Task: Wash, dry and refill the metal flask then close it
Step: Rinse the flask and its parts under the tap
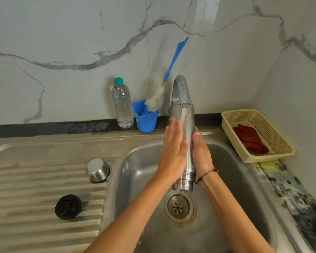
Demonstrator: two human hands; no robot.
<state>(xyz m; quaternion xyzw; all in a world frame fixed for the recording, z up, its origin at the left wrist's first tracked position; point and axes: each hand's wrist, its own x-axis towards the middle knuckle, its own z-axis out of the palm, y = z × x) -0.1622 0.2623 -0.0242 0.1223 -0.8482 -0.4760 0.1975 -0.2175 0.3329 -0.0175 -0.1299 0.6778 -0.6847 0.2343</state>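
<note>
— Over the steel sink basin [241, 179], mouth down above the round drain [179, 207], that's where the tall polished metal flask [187, 143] sits. It hangs just under the chrome tap spout [182, 94], with water running onto it.

— How are the hands placed?

— Left hand [173, 148] lies flat against the flask's side, fingers straight, rubbing rather than gripping. Right hand [202, 154] wraps round it from the other side and carries the weight.

— So only one hand really holds it. What worries you?

— Slip, mainly. Wet smooth steel and a palm stroking along it could push the flask out of the right hand, and it would drop onto the drain and dent.

— And the closing parts?

— Domed steel cup [98, 170] at about nine o'clock from the flask, black round stopper [68, 206] nearer eight, both on the ribbed draining board [35, 189]. An elbow swinging left could knock them off.

— Anything for later steps?

— Red cloth [249, 138] in the cream plastic basket [285, 143] at three o'clock, clear water bottle [122, 105] and blue cup [146, 119] with a bottle brush [156, 100] around eleven. Splash may wet the cloth, I'd judge.
</note>
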